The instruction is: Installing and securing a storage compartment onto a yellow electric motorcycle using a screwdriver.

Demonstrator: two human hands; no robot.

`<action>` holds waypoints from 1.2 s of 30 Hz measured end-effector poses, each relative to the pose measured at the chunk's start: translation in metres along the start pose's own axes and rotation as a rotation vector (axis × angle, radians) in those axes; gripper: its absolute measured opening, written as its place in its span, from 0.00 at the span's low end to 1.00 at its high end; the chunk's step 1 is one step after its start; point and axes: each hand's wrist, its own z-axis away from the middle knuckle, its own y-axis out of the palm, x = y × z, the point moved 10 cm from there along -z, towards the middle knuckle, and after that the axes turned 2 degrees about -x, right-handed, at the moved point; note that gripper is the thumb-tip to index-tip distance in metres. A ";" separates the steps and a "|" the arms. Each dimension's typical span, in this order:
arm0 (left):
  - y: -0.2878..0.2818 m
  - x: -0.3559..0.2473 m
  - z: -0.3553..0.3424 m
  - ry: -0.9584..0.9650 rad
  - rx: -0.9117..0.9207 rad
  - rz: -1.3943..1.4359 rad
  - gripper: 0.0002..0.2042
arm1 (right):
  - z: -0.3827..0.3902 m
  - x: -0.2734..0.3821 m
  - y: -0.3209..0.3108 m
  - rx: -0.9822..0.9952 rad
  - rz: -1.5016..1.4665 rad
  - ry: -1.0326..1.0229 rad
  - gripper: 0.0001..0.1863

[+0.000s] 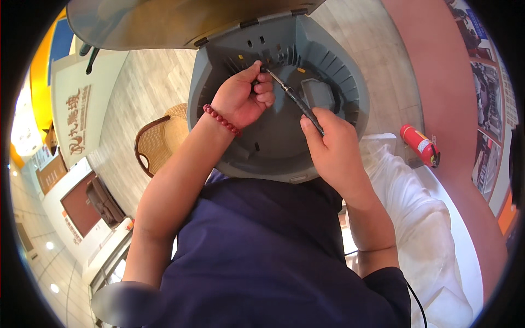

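Note:
My right hand [332,145] is closed round a slim tool [298,101] with a dark handle and a thin metal shaft. Whether it is a screwdriver or a similar tool, I cannot tell. The shaft slants up and left to my left hand [246,94], whose thumb and curled fingers pinch a small black part [263,69] at the tool's tip. Fingers hide most of that part. Both hands are over a rounded grey plastic tub [350,71] with ribbed inner walls, slots and small yellow pieces. A smoky brown lid [164,24] is raised on hinges at its far edge.
A wicker chair [164,136] stands left of the tub on the wood-look floor [158,76]. At the right lie a red fire extinguisher [420,145] and white draped sheeting [410,218]. A pale sign panel [82,106] is at the far left, a picture wall [486,104] at the right.

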 end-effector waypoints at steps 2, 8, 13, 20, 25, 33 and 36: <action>-0.003 0.000 -0.002 -0.008 -0.026 -0.001 0.07 | 0.000 0.002 0.002 -0.008 0.022 -0.028 0.09; -0.007 0.000 -0.003 0.009 -0.075 -0.056 0.06 | -0.001 -0.003 0.001 0.020 0.033 0.042 0.12; -0.007 -0.004 -0.003 0.040 -0.093 -0.109 0.06 | -0.006 -0.021 0.005 0.115 -0.219 0.259 0.12; -0.015 -0.008 -0.005 0.029 -0.170 -0.129 0.05 | -0.008 0.020 -0.006 -0.043 0.326 -0.162 0.10; -0.014 -0.011 -0.003 0.039 -0.176 -0.140 0.05 | -0.012 0.035 -0.006 -0.069 0.477 -0.320 0.08; -0.015 -0.010 -0.016 0.095 -0.191 -0.095 0.07 | -0.024 0.012 0.018 0.094 0.339 -0.103 0.11; -0.011 -0.010 -0.025 0.087 -0.106 -0.117 0.08 | -0.030 0.009 0.033 0.165 0.387 -0.054 0.13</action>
